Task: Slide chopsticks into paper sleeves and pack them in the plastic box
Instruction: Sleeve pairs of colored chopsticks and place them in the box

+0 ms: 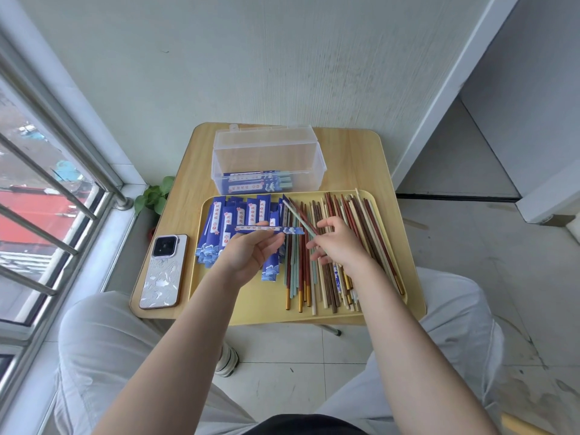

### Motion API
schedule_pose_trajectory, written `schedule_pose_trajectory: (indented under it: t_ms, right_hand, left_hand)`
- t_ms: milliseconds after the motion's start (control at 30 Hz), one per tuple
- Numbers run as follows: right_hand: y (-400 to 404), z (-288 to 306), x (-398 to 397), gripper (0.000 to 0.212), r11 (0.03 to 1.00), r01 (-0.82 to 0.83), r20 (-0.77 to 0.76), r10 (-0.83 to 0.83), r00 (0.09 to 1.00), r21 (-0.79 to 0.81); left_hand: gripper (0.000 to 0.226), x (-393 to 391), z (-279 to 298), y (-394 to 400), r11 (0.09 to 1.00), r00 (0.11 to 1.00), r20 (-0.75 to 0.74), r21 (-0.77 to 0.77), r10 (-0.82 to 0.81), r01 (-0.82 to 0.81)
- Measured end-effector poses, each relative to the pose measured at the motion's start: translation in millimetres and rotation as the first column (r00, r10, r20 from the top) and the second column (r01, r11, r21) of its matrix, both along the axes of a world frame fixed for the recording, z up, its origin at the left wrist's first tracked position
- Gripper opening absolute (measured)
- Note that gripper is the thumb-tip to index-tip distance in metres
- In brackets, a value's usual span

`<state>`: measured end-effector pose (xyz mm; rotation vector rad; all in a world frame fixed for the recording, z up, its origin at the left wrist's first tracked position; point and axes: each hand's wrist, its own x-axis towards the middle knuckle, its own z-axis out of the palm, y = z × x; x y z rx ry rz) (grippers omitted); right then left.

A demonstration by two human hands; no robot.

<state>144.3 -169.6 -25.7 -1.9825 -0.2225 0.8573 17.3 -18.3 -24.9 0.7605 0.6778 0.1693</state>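
A person is holding a blue paper sleeve and a pair of pale green chopsticks above a yellow tray.

The blue printed paper sleeve (270,229) is lying level, pinched between the thumb and curled fingers of the left hand (251,250), its open end pointing toward the pale green chopsticks (299,218), which the right hand (337,243) is gripping low down with curled fingers, tips slanting up and left just above the sleeve's mouth. Beneath, the yellow plastic tray (260,309) is carrying a pile of blue sleeves (232,221) on the left and loose mixed-colour chopsticks (345,246) on the right. Behind it the clear plastic box (266,152) is holding a few sleeved pairs. A white phone (163,271) is lying on the wooden tabletop (354,158), left of the tray.
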Motion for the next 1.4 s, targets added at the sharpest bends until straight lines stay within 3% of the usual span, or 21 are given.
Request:
schedule_pose_trajectory:
  t_ms: [100,267,567,933,1033,1133,1200,1300,1400]
  right_hand:
    - [0.6,-0.6,0.6,0.035,0.996,-0.054,-0.014,0.053,0.999,-0.066]
    - [3.8,-1.9,-0.2,0.033,0.972,-0.149,0.130,0.173,0.976,-0.180]
    - [4.5,-3.8,-7.8,0.006,0.938,-0.145,0.313,0.246,0.917,-0.313]
    - [13.2,-4.9,-11.4,0.028,0.886,-0.113,0.434,0.328,0.839,-0.450]
    - [13.2,-5.2,-9.6,0.020,0.905,-0.100,0.434,0.294,0.852,-0.414]
    - [12.4,-6.2,-6.3,0.023,0.894,-0.049,0.512,0.300,0.805,-0.446]
    - [10.9,-7.0,-4.8,0.028,0.912,0.000,0.562,0.253,0.788,-0.411]
    - [9.5,-4.0,-3.5,0.021,0.979,0.032,0.555,0.087,0.827,-0.202]
    - [9.3,3.8,-4.7,0.009,0.986,0.099,0.370,-0.141,0.918,0.132]
  left_hand:
    - [0.011,0.0,1.1,-2.1,1.000,1.000,-0.017,-0.005,0.014,-0.014]
    - [0.014,0.4,1.0,-2.2,1.000,1.000,-0.012,0.008,-0.011,0.011]
    - [0.012,1.0,-3.2,1.5,1.000,0.999,-0.032,0.000,-0.020,0.020]
    - [0.019,4.0,-4.1,-2.8,0.998,0.998,-0.039,-0.023,0.050,-0.051]
    - [0.022,4.8,-5.9,-1.7,0.998,0.997,-0.052,-0.036,0.058,-0.060]
    - [0.027,5.7,-6.2,-1.7,0.995,0.996,-0.055,-0.065,0.072,-0.076]
    - [0.030,5.7,-6.5,-1.7,0.990,0.995,-0.039,-0.096,0.095,-0.098]
    - [0.027,5.5,-7.4,-1.2,0.987,0.991,-0.019,-0.095,0.130,-0.131]
    - [0.026,6.8,-10.9,0.5,0.983,0.985,-0.022,-0.061,0.174,-0.175]
